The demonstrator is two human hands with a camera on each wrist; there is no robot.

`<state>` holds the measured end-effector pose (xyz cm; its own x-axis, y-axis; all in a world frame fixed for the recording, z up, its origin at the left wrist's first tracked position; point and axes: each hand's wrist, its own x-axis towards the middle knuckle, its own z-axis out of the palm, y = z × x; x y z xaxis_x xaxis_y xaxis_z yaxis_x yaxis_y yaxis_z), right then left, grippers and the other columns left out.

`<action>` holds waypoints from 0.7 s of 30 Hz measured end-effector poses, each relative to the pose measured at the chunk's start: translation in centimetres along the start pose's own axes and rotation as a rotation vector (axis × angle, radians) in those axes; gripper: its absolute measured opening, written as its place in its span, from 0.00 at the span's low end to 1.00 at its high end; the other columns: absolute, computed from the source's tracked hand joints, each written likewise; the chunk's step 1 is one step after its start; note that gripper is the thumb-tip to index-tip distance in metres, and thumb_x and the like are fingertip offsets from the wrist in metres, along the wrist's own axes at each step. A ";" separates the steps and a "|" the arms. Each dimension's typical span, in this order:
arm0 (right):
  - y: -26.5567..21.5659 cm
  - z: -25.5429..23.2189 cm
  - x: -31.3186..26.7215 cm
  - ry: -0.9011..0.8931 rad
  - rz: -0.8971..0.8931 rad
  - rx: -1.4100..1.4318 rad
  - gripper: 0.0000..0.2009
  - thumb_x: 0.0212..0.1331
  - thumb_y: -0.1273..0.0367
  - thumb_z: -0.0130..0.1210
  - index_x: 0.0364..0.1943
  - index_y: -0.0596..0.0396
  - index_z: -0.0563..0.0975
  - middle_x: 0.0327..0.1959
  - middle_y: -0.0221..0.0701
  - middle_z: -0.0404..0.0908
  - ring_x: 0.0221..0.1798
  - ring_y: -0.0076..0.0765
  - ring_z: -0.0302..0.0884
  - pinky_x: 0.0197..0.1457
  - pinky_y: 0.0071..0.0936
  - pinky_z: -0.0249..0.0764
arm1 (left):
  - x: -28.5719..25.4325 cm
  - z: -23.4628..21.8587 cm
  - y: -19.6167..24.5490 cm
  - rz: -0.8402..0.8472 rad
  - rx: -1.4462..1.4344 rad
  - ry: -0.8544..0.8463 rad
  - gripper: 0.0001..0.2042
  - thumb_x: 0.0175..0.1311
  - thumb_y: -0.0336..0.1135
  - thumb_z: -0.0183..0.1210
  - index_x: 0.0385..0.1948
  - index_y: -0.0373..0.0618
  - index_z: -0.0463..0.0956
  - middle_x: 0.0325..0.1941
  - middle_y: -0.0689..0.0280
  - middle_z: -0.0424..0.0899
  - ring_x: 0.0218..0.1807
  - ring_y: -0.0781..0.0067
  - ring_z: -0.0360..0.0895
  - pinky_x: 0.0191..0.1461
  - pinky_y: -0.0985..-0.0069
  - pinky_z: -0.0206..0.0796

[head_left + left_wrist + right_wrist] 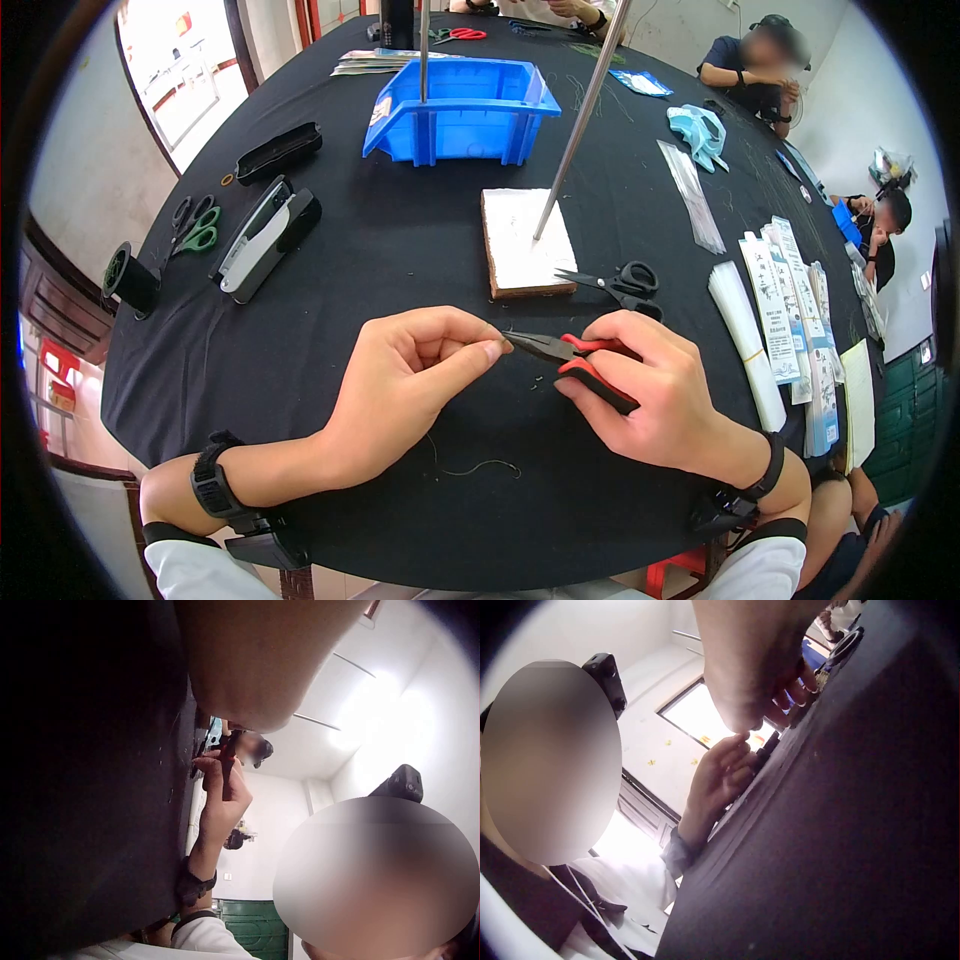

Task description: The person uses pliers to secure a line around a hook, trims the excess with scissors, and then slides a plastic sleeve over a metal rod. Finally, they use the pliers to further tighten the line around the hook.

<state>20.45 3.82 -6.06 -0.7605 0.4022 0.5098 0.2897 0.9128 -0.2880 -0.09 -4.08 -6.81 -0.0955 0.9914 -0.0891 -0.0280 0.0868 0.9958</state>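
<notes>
My right hand (650, 385) grips needle-nose pliers (545, 346) by their red and black handles, the dark tips pointing left. My left hand (405, 385) pinches a tiny thin piece (506, 344) between thumb and forefinger, right at the plier tips; I cannot tell what it is. Below the hands, a fine curled thread or wire (485, 465) lies on the black cloth. Just beyond the pliers are black scissors (625, 285), their blades reaching the white-topped block (515, 225). In both wrist views the wrist covers most of the work, and the pinched piece is hidden.
From the block rises a metal rod (575, 140). A blue bin (465, 125) stands farther back. To the left are a stapler (262, 240), green-handled scissors (200, 230) and a black spool (130, 280). Plastic sleeves (745, 340) and printed packets (790, 310) lie right. Other people (755, 70) sit around the table.
</notes>
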 end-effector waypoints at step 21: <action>0.5 0.1 0.0 0.001 0.079 0.100 0.08 0.43 0.74 0.62 0.28 0.62 0.77 0.35 0.37 0.76 0.34 0.39 0.75 0.36 0.29 0.71 | -0.1 0.1 0.3 -0.030 -0.024 0.014 0.06 0.60 0.29 0.57 0.33 0.36 0.78 0.17 0.73 0.73 0.17 0.92 0.59 0.18 0.88 0.46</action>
<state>20.56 4.30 -6.31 -0.7372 0.4724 0.4830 0.2889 0.8667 -0.4067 -0.03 -4.17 -6.48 -0.1079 0.9870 -0.1195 -0.0552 0.1141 0.9919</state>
